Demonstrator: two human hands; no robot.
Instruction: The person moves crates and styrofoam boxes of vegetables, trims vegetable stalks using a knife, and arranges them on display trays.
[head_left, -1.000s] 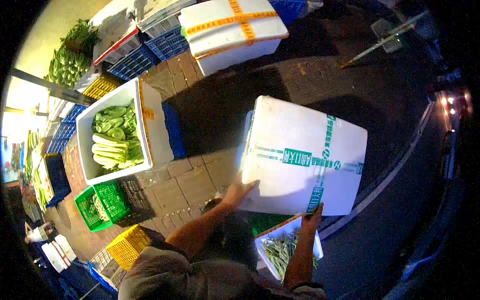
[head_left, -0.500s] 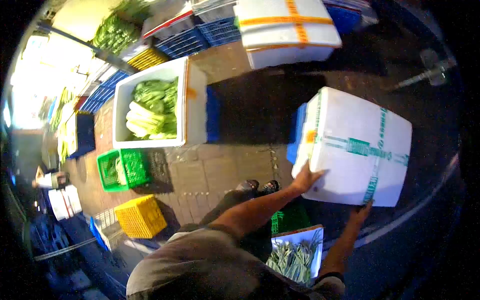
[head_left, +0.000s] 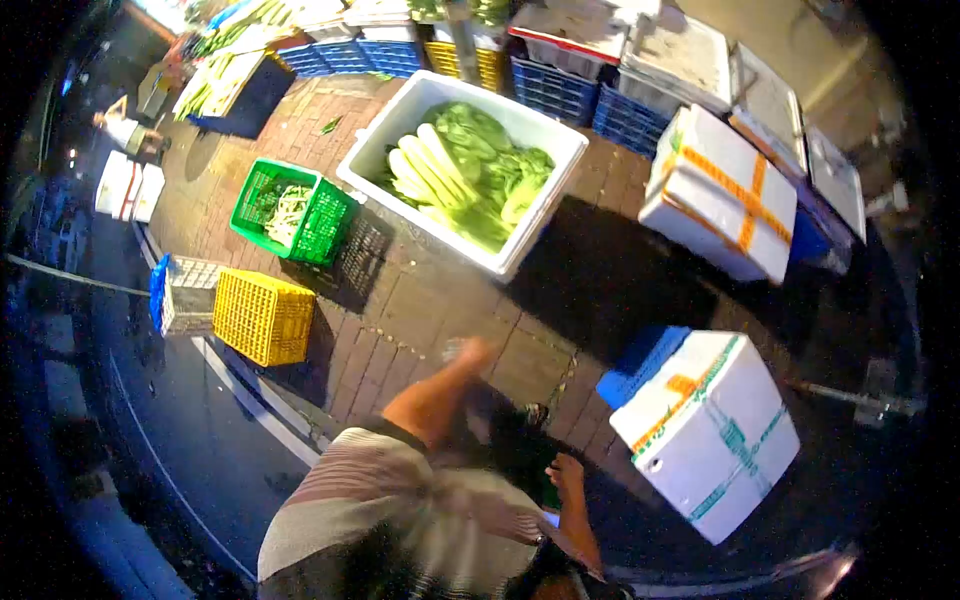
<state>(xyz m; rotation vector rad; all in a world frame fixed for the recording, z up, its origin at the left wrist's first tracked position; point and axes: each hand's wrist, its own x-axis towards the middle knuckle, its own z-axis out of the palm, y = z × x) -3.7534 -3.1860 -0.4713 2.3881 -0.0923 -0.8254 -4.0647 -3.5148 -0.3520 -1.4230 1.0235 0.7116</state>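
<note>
With twelve at the top of the view, the person's left hand (head_left: 476, 352) is over the brick paving (head_left: 412, 298) just below the middle, too blurred to tell whether its grip is wide or narrow. The right hand (head_left: 566, 472) is at five o'clock with fingers curled; how tight this grip is cannot be told. The green-taped box (head_left: 692, 448), white, sits at four o'clock, apart from both hands and nearer the right; a blue crate (head_left: 640, 367) shows past its ten o'clock side. An open white box (head_left: 543, 208) of leafy greens (head_left: 520, 178) stands at twelve, a green crate (head_left: 328, 215) at ten, a yellow crate (head_left: 262, 315) at nine.
</note>
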